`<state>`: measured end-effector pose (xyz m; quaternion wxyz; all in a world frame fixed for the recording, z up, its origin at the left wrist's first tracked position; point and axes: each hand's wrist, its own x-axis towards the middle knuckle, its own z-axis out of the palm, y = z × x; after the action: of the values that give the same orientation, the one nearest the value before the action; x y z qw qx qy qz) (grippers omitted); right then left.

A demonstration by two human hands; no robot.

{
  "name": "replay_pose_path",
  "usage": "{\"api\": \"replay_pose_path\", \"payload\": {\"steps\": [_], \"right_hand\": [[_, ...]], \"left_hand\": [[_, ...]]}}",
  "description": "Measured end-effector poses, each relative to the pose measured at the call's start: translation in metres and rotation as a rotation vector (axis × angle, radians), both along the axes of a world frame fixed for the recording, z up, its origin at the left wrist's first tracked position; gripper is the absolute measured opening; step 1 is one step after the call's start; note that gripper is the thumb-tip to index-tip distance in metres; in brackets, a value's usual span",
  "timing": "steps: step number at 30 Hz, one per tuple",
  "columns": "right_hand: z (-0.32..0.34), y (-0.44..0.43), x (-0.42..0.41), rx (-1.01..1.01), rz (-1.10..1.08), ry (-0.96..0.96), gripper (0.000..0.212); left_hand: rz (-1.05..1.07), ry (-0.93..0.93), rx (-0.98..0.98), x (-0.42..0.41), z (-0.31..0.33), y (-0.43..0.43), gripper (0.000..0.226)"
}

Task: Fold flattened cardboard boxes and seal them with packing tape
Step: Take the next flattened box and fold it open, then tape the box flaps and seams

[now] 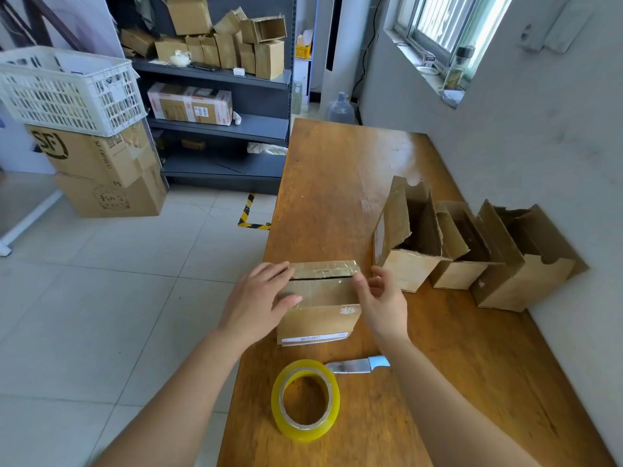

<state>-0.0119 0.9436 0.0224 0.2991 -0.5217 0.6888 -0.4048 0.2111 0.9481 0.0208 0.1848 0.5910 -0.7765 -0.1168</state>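
Step in hand: closing the top flaps. The cardboard box [320,315] stands on the table [337,183]. Your left hand [259,298] presses its left end, fingers straight. Your right hand [381,298] curls at the right edge, and whether that grip pinches a flap is unclear. Next, the packing tape roll [305,399], lying nearer you, calls for a free hand.

Daylight pours in from the window [448,21] at upper right, throwing glare across the wooden table [354,170], while fisheye distortion bends the slightly soft edges.
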Motion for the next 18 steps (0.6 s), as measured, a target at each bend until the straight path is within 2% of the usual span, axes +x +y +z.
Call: {"api": "replay_pose_path", "payload": {"steps": [3, 5, 6, 8, 9, 11, 14, 16, 18], "right_hand": [[-0.012, 0.025, 0.001, -0.045, -0.150, -0.050, 0.017], [-0.025, 0.041, 0.002, 0.125, -0.076, -0.007, 0.017], [-0.033, 0.049, 0.003, 0.270, 0.003, 0.052, 0.024], [-0.047, 0.062, 0.007, 0.543, 0.148, 0.205, 0.054], [-0.053, 0.067, 0.010, 0.647, 0.208, 0.278, 0.066], [-0.060, 0.076, 0.018, 0.773, 0.322, 0.425, 0.076], [-0.070, 0.085, 0.021, 0.777, 0.370, 0.510, 0.056], [-0.072, 0.088, 0.020, 0.710, 0.349, 0.494, 0.038], [-0.068, 0.089, 0.018, 0.627, 0.329, 0.459, 0.031]], "left_hand": [[0.030, -0.003, -0.066, -0.008, -0.008, 0.008, 0.062], [0.050, 0.015, -0.151, -0.010, -0.011, 0.012, 0.058], [0.060, 0.019, -0.196, -0.011, -0.012, 0.014, 0.057], [0.081, 0.020, -0.262, -0.013, -0.012, 0.021, 0.055], [0.090, 0.019, -0.293, -0.014, -0.013, 0.025, 0.052], [0.097, 0.023, -0.355, -0.016, -0.015, 0.035, 0.045], [0.064, 0.036, -0.408, -0.019, -0.021, 0.050, 0.036], [0.032, 0.056, -0.415, -0.020, -0.025, 0.057, 0.030], [-0.011, 0.090, -0.383, -0.020, -0.028, 0.063, 0.024]]}}
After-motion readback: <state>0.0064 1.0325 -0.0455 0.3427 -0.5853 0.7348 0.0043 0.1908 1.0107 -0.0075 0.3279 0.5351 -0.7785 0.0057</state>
